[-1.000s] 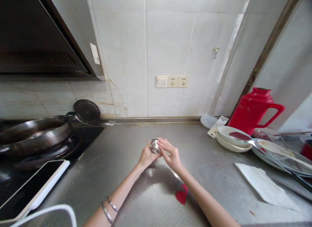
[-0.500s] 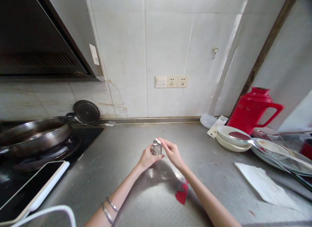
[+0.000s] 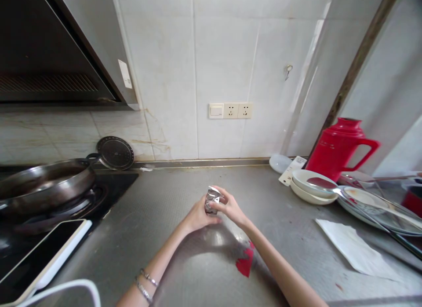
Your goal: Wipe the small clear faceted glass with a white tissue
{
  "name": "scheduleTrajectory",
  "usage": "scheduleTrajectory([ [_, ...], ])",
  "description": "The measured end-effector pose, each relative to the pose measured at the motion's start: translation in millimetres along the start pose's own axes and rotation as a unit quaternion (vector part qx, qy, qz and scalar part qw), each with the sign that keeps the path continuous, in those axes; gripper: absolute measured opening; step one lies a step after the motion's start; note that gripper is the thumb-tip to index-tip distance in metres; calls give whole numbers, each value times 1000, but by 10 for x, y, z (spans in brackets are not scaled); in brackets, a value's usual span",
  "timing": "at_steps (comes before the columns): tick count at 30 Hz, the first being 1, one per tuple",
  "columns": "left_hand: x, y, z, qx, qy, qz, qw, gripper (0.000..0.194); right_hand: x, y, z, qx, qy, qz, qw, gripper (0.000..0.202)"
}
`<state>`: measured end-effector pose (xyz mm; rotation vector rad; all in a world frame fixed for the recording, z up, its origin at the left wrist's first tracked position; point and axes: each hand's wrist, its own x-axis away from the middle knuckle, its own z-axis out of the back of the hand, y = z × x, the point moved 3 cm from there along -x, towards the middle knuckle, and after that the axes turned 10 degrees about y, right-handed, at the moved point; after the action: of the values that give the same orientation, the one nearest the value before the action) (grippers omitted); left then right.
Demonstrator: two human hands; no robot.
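Observation:
Over the middle of the counter, a small silvery-grey wrapped piece [image 3: 212, 197] with white edges at its top is held between both hands. I cannot make out its exact kind. My left hand [image 3: 198, 215] is closed around its left side and underside, the thumb pointing right below it. From the right, my right hand [image 3: 229, 206] grips it with fingers at the top and front. On the counter below the right forearm lies a torn red scrap [image 3: 244, 261].
A steel pan [image 3: 49, 181] stands on the black stove at left, with a phone [image 3: 42, 258] in front. At right are a red thermos [image 3: 336, 146], stacked bowls [image 3: 313, 190], a plate with utensils [image 3: 372, 210] and a white paper napkin [image 3: 358, 250].
My right hand's fingers have moved from the top corner of the silvery piece down over its front and now wrap it more. More silver and white wrapping shows.

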<state>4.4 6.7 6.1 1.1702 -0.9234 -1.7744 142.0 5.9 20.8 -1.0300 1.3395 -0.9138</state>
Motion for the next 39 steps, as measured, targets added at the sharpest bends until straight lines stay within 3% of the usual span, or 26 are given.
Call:
scheduleTrajectory([
  [3, -2, -36, 28, -7, 36, -24, 999, 105, 17, -4, -4, -20, -3, -54, 998, 51],
  [5, -2, -69, 46, -17, 67, -22, 997, 109, 24, 13, -24, -8, 0, -63, 998, 48],
  [13, -2, -19, 62, -28, 113, -1, 993, 79, 13, 200, -94, 71, 22, 60, 995, 47],
  [18, -12, -96, 48, -26, 130, 32, 991, 66, 67, 135, -30, 252, 41, 175, 951, 50],
  [22, -25, -124, 36, -32, 149, 47, 987, 58, 137, 9, -44, 268, 1, 256, 929, 51],
  [27, -7, -49, 7, -17, 147, 54, 987, 60, 178, -25, -77, 248, -20, 276, 928, 51],
  [34, 25, 4, -40, 3, 122, 45, 992, 60, 101, 21, 7, 250, 32, 228, 941, 41],
  [39, 13, -20, -22, -25, 132, 22, 991, 62, 166, -44, -38, 268, 10, 309, 913, 40],
])
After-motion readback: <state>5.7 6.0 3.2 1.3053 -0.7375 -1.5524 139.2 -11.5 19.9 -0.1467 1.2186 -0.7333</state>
